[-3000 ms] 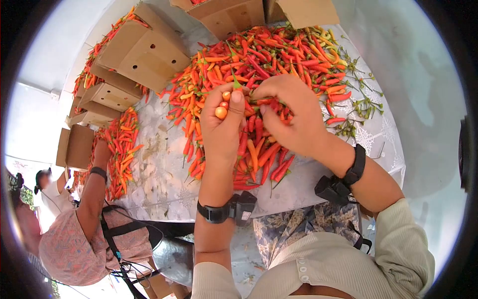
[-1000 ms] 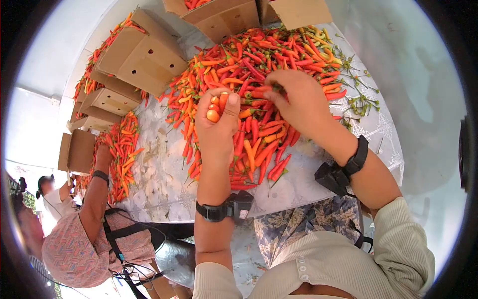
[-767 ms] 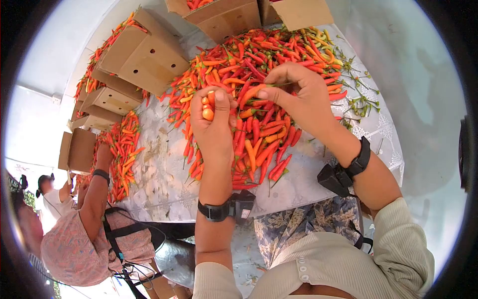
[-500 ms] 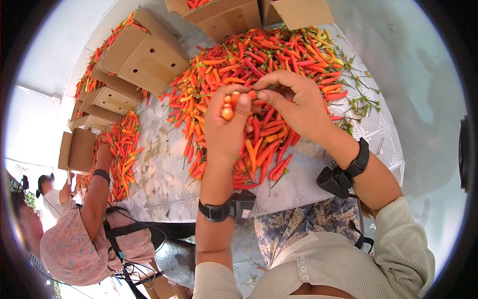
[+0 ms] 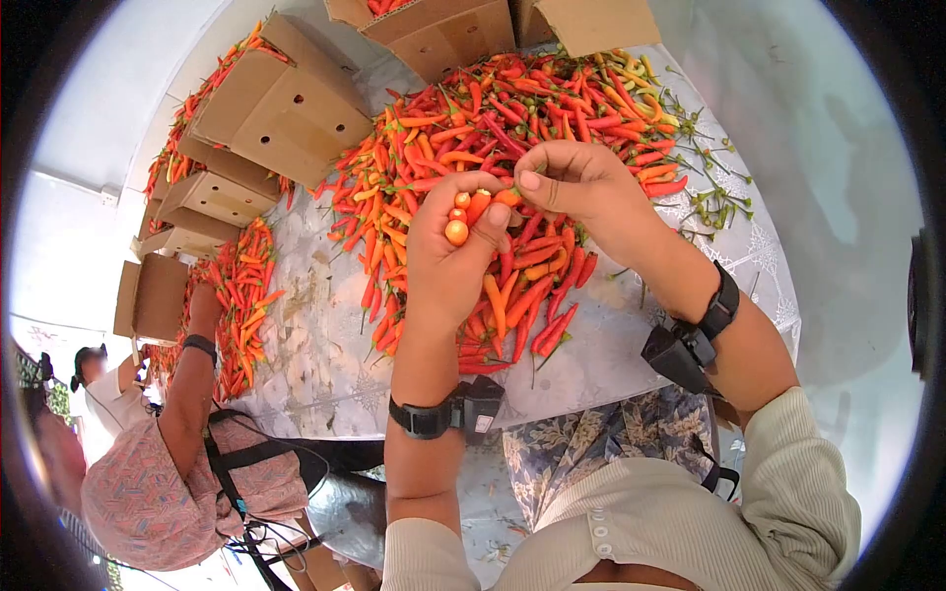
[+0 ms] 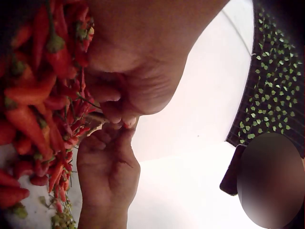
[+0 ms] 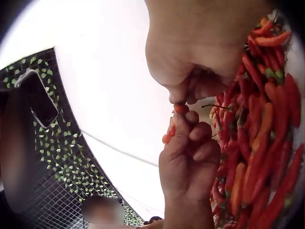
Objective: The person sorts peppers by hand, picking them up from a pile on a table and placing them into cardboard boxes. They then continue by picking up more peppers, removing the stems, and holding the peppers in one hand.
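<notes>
My left hand (image 5: 434, 266) holds several chilies (image 5: 456, 232), their round, stemless ends showing between curled fingers and palm. An orange chili (image 5: 507, 197) sticks out between its thumb and forefinger. My right hand (image 5: 606, 202) pinches the stem end of that chili with thumb and forefinger; in the right wrist view its red-orange end (image 7: 180, 109) shows between both hands' fingertips. In the left wrist view the fingers hide most of it. Both hands are over a big heap of red and orange chilies (image 5: 532, 286), most with green stems.
Loose green stems (image 5: 719, 207) lie to the heap's right on the patterned tablecloth (image 5: 330, 384). Cardboard boxes (image 5: 286, 108) holding chilies stand at the back and left. Another person's arm (image 5: 192, 364) reaches into a second heap (image 5: 246, 295) at the left.
My right hand reached into the heap, picked up an orange-red chili and brought it leftward to my left hand. The left thumb and forefinger now grip it too.
</notes>
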